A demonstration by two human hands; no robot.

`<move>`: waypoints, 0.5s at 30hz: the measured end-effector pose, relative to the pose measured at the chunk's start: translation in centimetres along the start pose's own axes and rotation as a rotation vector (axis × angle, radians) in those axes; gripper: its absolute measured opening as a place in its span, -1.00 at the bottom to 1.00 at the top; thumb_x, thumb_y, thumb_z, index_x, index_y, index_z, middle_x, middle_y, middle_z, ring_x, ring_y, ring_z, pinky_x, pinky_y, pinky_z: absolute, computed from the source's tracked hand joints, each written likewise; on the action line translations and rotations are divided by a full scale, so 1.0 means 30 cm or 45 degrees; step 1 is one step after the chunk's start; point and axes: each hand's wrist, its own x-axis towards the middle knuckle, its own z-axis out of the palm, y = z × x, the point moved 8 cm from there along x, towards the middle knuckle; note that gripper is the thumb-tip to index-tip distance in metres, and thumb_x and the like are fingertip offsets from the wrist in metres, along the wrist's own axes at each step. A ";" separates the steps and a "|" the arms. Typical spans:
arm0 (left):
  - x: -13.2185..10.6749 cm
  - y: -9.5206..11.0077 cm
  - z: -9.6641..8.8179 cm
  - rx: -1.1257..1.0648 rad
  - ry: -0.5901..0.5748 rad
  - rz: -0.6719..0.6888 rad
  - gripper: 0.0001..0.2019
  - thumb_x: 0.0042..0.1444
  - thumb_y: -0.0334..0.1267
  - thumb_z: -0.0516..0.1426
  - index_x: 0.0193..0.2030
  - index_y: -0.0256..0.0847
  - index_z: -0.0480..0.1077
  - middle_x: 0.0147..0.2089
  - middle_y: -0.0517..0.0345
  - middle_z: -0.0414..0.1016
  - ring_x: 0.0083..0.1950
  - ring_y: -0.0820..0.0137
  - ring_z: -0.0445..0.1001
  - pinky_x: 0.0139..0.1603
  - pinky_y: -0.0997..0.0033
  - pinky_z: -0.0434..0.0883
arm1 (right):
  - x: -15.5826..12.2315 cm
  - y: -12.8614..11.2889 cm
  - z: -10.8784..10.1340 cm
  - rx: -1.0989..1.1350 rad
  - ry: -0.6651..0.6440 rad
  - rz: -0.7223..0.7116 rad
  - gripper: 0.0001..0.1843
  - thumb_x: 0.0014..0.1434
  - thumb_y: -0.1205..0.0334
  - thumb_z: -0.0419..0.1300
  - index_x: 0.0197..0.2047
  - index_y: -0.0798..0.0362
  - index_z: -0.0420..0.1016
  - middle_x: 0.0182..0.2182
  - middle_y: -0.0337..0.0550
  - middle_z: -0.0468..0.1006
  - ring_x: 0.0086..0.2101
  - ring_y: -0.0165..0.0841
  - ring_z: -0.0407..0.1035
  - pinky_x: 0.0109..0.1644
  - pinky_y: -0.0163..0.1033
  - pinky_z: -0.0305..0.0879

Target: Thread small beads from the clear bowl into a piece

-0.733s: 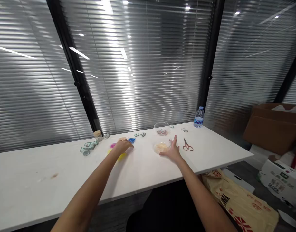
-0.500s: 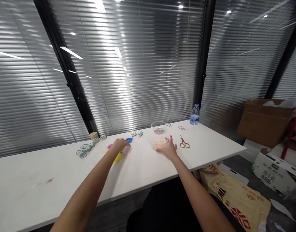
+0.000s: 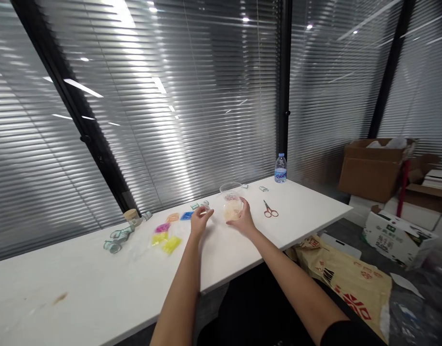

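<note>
My right hand (image 3: 244,220) grips a clear plastic bowl (image 3: 232,209) with pale yellow contents, its fingers around the right side. The bowl looks tilted towards me. Just left of it, my left hand (image 3: 201,222) is closed in a pinch; a small clear bit shows at the fingertips, too faint to name. Behind the held bowl stands another clear bowl (image 3: 231,185) with reddish bits in it. Small bags of coloured pieces lie left of my left hand: blue (image 3: 186,216), orange (image 3: 172,217), magenta (image 3: 162,228) and yellow (image 3: 171,244).
Orange-handled scissors (image 3: 270,210) lie right of my right hand. A water bottle (image 3: 280,169) stands at the far right corner. A wooden-lidded jar (image 3: 132,216) and rolled green-white packets (image 3: 118,237) are at the left. Cardboard boxes (image 3: 372,163) and a tan sack (image 3: 345,283) lie beyond the table.
My left hand has moved right, from over the coloured bags to beside the bowl. The bowl in my right hand has gone from level to tilted. The view has turned slightly right.
</note>
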 end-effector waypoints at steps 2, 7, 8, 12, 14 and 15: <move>-0.021 -0.024 0.015 -0.082 0.043 -0.028 -0.68 0.27 -0.13 0.14 0.05 -0.29 0.37 0.00 0.02 0.46 -0.05 0.32 0.50 -0.04 0.18 0.51 | 0.005 0.000 0.004 0.011 0.005 -0.026 -0.38 0.26 0.10 0.21 0.33 0.00 0.17 0.28 0.05 0.21 0.18 -0.05 0.23 0.18 0.20 0.27; -0.063 -0.084 -0.018 -0.157 0.104 -0.126 -0.64 0.26 -0.13 0.15 0.12 -0.27 0.33 -0.01 0.02 0.45 -0.11 0.35 0.49 -0.09 0.21 0.52 | 0.031 0.004 0.013 -0.002 0.042 -0.061 -0.37 0.26 0.10 0.21 0.34 0.00 0.15 0.30 0.05 0.18 0.19 -0.04 0.22 0.18 0.21 0.26; -0.069 -0.090 -0.023 -0.162 0.110 -0.133 -0.64 0.26 -0.13 0.15 0.12 -0.26 0.33 -0.01 0.02 0.45 -0.11 0.35 0.49 -0.10 0.22 0.52 | 0.036 0.002 0.015 -0.009 0.047 -0.069 -0.37 0.26 0.10 0.20 0.34 -0.01 0.15 0.30 0.05 0.17 0.19 -0.03 0.21 0.18 0.21 0.26; -0.073 -0.099 -0.022 -0.185 0.153 -0.109 -0.64 0.26 -0.13 0.14 0.12 -0.26 0.33 0.03 0.01 0.43 -0.06 0.33 0.48 -0.05 0.18 0.50 | 0.044 -0.015 0.016 -0.052 0.047 -0.110 -0.38 0.26 0.10 0.20 0.34 -0.01 0.16 0.31 0.05 0.16 0.20 -0.03 0.20 0.19 0.22 0.25; -0.070 -0.102 -0.018 -0.194 0.184 -0.085 -0.66 0.27 -0.12 0.13 0.09 -0.26 0.34 0.03 0.01 0.43 -0.04 0.31 0.47 -0.03 0.17 0.49 | 0.040 -0.024 0.012 -0.078 0.030 -0.133 -0.38 0.26 0.10 0.20 0.33 0.00 0.17 0.31 0.05 0.17 0.20 -0.03 0.21 0.19 0.21 0.26; -0.069 -0.104 -0.017 -0.197 0.203 -0.074 -0.66 0.27 -0.11 0.13 0.08 -0.27 0.35 0.01 0.01 0.44 -0.04 0.32 0.47 -0.02 0.16 0.49 | 0.037 -0.027 0.009 -0.092 0.019 -0.141 -0.39 0.26 0.10 0.20 0.33 0.00 0.17 0.31 0.05 0.17 0.19 -0.04 0.21 0.19 0.21 0.26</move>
